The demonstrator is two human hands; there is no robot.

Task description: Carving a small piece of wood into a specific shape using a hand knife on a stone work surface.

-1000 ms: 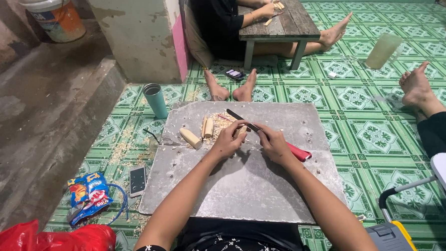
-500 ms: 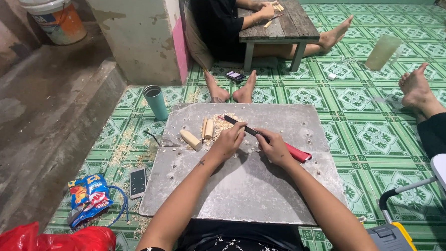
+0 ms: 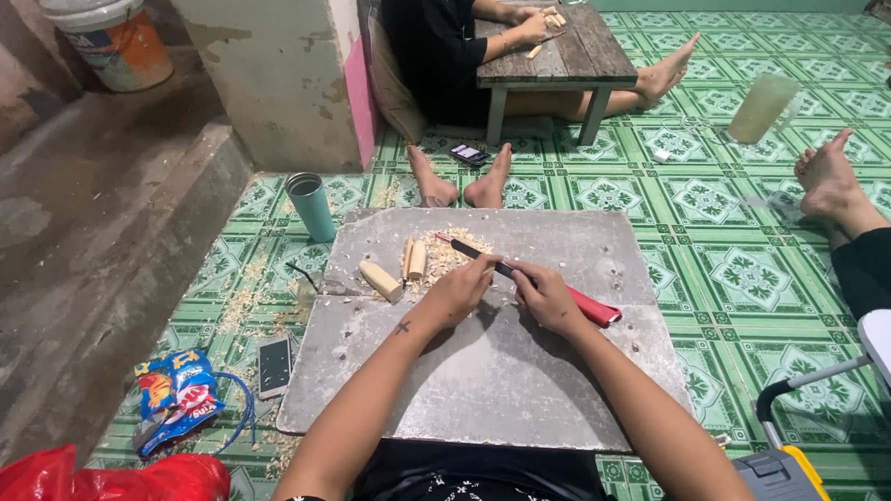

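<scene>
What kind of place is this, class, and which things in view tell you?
Probably a home floor workshop for wood carving: green patterned floor tiles, a grey slab strewn with shavings, and another person at a low wooden table.

A grey slab (image 3: 520, 384) on the green tiled floor (image 3: 745, 264) carries pale wood pieces (image 3: 381, 280) and shavings (image 3: 443, 255).

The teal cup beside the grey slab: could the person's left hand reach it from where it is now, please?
Probably yes. The teal cup stands upright just off the slab's far left corner, and nothing lies between it and the left hand except small wood pieces, easily passed over.
</scene>
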